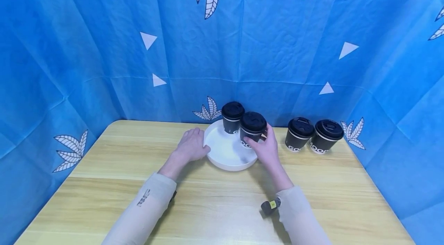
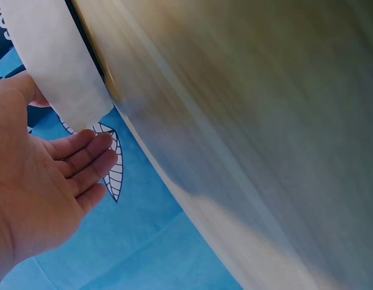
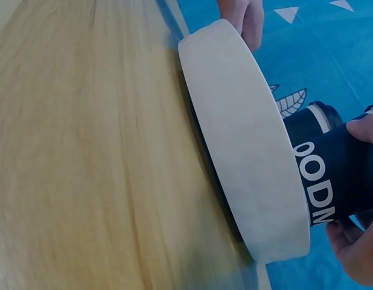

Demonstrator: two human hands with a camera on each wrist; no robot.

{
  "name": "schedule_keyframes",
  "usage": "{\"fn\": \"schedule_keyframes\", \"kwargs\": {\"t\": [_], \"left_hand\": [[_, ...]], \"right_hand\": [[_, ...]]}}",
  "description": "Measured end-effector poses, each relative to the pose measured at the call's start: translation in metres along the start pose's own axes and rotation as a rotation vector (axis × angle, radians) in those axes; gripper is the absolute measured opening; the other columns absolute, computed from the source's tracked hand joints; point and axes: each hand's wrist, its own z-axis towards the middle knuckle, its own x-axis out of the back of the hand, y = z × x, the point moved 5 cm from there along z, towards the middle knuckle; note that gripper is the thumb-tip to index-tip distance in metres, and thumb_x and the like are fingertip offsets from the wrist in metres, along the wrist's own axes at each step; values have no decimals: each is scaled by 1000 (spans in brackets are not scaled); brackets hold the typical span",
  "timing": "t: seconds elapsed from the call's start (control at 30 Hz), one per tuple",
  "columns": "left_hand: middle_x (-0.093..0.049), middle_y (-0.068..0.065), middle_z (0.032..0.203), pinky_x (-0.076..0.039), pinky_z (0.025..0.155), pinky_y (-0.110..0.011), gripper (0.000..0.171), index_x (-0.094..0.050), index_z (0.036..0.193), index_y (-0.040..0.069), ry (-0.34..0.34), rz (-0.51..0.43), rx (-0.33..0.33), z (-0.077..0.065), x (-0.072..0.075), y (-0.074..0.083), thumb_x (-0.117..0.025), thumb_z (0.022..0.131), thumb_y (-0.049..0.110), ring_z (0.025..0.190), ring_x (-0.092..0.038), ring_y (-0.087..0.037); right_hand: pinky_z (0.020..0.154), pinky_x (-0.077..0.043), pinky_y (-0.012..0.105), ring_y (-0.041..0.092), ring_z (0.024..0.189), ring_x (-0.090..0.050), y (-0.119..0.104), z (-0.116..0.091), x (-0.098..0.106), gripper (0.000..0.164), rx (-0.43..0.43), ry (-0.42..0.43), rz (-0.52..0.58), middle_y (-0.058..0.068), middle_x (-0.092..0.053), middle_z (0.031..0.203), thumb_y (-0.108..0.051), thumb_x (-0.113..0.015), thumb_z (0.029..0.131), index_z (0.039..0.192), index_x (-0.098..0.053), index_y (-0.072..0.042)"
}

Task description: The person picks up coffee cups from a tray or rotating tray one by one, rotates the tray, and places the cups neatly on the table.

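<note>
A round white tray (image 1: pixel 223 152) with a low wall sits toward the back of the table. My left hand (image 1: pixel 190 145) grips its left side, thumb over the rim and fingertips against the outer wall (image 2: pixel 60 72). In my right hand (image 1: pixel 268 151) is a black paper coffee cup (image 1: pixel 253 123) with a black lid and white lettering. It stands upright over the tray's right part, its base behind the wall in the right wrist view. Another lidded coffee cup (image 1: pixel 232 115) stands behind it on the tray, partly hidden by the held cup.
To the right of the tray, two more lidded coffee cups (image 1: pixel 299 134) (image 1: pixel 326 137) stand side by side near the table's back edge. A blue curtain (image 1: pixel 277 44) with white leaf prints hangs behind the wooden table (image 1: pixel 215 206) and along both sides.
</note>
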Motion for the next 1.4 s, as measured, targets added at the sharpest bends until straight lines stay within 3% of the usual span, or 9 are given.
{"fn": "schedule_keyframes", "kwargs": {"t": [1.0,1.4], "left_hand": [[-56,-22,130,-35,116,-50,67,-50,139,-10,2,-23,20,-1,1,1,-62,93,36,120,-50,-37],[-55,-22,132,-34,117,-50,68,-48,141,-10,-7,-21,25,0,-1,0,-62,94,37,121,-49,-36]], "right_hand": [[114,-41,48,34,137,-48,-8,-1,12,88,-4,52,-11,16,-49,149,-15,-86,82,154,-38,-6],[114,-41,48,35,137,-48,0,-4,21,86,-9,63,-19,17,-49,149,-13,-86,83,154,-38,-4]]}}
